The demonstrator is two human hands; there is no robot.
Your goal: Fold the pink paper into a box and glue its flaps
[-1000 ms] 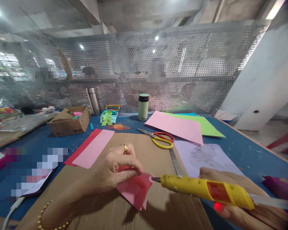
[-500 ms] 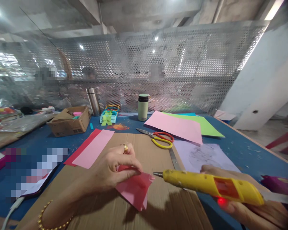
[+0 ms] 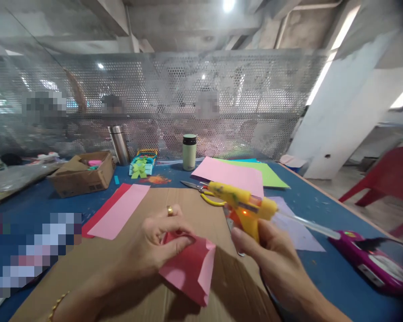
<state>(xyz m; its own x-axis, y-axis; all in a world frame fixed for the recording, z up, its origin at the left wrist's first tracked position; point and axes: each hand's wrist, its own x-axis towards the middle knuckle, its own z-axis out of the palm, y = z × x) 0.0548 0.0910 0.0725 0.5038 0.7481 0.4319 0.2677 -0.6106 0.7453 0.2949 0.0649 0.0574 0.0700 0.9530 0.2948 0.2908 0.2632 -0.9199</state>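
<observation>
Between thumb and fingers, my left hand (image 3: 166,243) pinches a folded piece of red and pink paper (image 3: 191,268), held just above the cardboard sheet (image 3: 130,286). A pale pink flap shows along the paper's right edge. My right hand (image 3: 272,255) is wrapped round the handle of a yellow hot glue gun (image 3: 238,199). Its nozzle points left and away from me, past the paper, and a clear glue stick (image 3: 309,223) juts from its back. A small orange light glows on the gun. Behind it, scissors (image 3: 213,201) with a yellow handle are partly hidden.
Red and pink strips (image 3: 121,210) lie left of centre. Pink paper (image 3: 228,174) and green paper (image 3: 272,174) lie at the back right. A green tumbler (image 3: 189,154), steel flask (image 3: 119,145) and cardboard box (image 3: 83,176) stand behind. A purple device (image 3: 369,261) is at right.
My right hand has swung the glue gun up and away from the paper, turning it so its handle shows. The left hand keeps its pinch, with the paper tilted more open. The view has shifted right.
</observation>
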